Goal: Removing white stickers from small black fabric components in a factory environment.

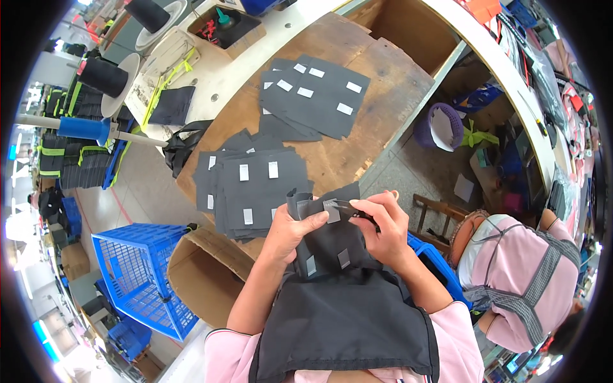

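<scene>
My left hand [288,231] grips a dark grey fabric panel [327,240] by its folded upper edge, thumb on top. Pale rectangular patches show on the panel, which hangs over my black apron [348,319]. In my right hand [387,231] is a small pair of thread snips [365,216] with dark handles. Their metal tip points left and lies at the upper patch [332,210], beside my left thumb; whether the blades touch it I cannot tell. Just beyond my left hand lies a stack of similar grey panels [262,191] with white patches, near the wooden tabletop's edge.
Farther back on the wooden tabletop [338,159] is a second spread of grey panels [332,96]. A cardboard box [204,274] and a blue plastic crate [137,268] stand at left. To the right are a purple basket [421,131] and a co-worker in pink [511,255].
</scene>
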Action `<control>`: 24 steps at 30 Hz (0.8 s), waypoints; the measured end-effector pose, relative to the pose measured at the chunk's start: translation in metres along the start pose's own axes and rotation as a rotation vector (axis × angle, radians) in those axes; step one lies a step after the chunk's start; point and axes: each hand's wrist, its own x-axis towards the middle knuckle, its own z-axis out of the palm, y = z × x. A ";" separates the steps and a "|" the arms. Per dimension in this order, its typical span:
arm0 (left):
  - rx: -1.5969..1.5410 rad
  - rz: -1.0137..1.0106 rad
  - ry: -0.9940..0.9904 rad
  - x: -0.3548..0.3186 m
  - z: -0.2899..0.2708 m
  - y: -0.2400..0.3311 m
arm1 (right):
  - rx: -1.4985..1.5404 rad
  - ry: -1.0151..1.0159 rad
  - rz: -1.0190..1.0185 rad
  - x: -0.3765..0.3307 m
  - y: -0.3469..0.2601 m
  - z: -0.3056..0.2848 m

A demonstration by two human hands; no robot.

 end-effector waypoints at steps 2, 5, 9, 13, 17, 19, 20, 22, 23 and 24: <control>-0.011 0.000 0.001 0.001 -0.001 0.001 | -0.014 -0.073 0.016 0.005 -0.004 0.001; -0.031 -0.026 0.006 0.004 0.002 0.008 | -0.013 -0.026 0.076 0.005 0.010 0.011; -0.039 -0.035 0.062 0.008 -0.007 0.010 | 0.100 -0.072 0.110 0.012 0.005 0.012; 0.085 0.073 0.273 0.011 -0.028 0.016 | 0.117 -0.079 0.270 0.024 0.040 0.033; 0.879 0.468 0.632 0.035 -0.100 0.006 | -0.033 -0.001 0.497 0.067 0.115 0.047; 1.334 0.287 0.948 0.038 -0.098 0.009 | -0.127 -0.017 0.585 0.091 0.146 0.053; 1.322 0.342 0.937 0.038 -0.097 0.008 | -0.175 0.008 0.691 0.103 0.161 0.057; 1.304 0.405 0.922 0.042 -0.086 0.004 | -0.228 0.043 0.794 0.122 0.189 0.063; 1.363 0.408 0.843 0.045 -0.079 0.003 | -0.297 0.077 0.770 0.131 0.201 0.066; 1.424 0.404 0.774 0.045 -0.075 0.002 | -0.358 0.105 0.743 0.142 0.209 0.073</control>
